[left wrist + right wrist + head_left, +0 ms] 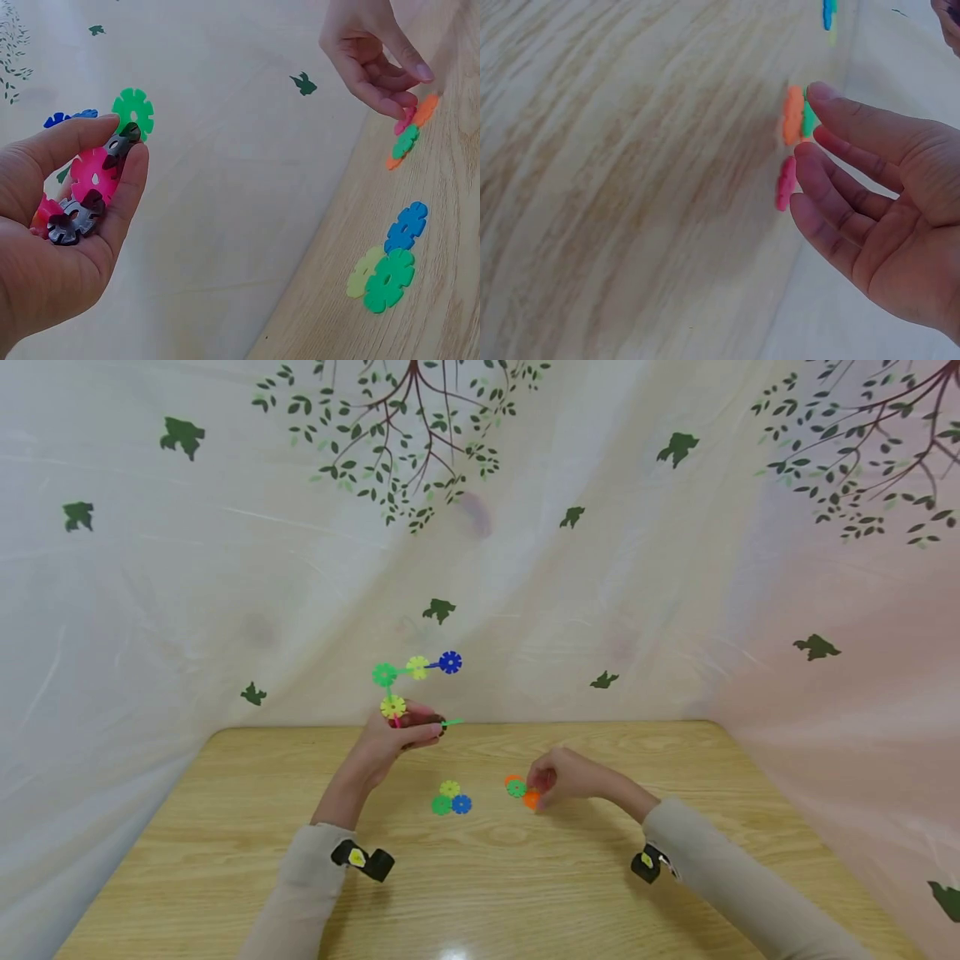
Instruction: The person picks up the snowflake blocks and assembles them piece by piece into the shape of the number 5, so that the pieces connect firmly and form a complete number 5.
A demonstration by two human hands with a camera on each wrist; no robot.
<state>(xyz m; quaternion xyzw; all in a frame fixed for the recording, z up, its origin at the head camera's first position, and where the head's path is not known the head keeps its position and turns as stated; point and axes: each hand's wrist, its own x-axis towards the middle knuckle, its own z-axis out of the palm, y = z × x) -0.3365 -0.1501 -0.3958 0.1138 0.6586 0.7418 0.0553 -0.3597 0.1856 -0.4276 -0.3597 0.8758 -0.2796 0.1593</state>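
My left hand [378, 745] is raised above the back of the table and pinches a linked chain of notched plastic snowflake discs. A black disc [73, 225] and a pink disc [85, 174] lie between thumb and fingers. Beyond them the chain runs up through a yellow disc [393, 707] and a green disc [384, 675] to a blue disc [451, 662]. Low over the table, my right hand [567, 772] has loosely bent fingers beside a pink disc [786, 184], an orange disc [793, 115] and a green disc [517, 788]. Thumb and fingers stand apart; contact is unclear.
Between the hands, a yellow disc [450, 787], a green disc [441, 805] and a blue disc [462, 804] lie grouped on the wooden table [480, 877]. A pale cloth [517, 610] with printed leaves hangs along the table's back edge.
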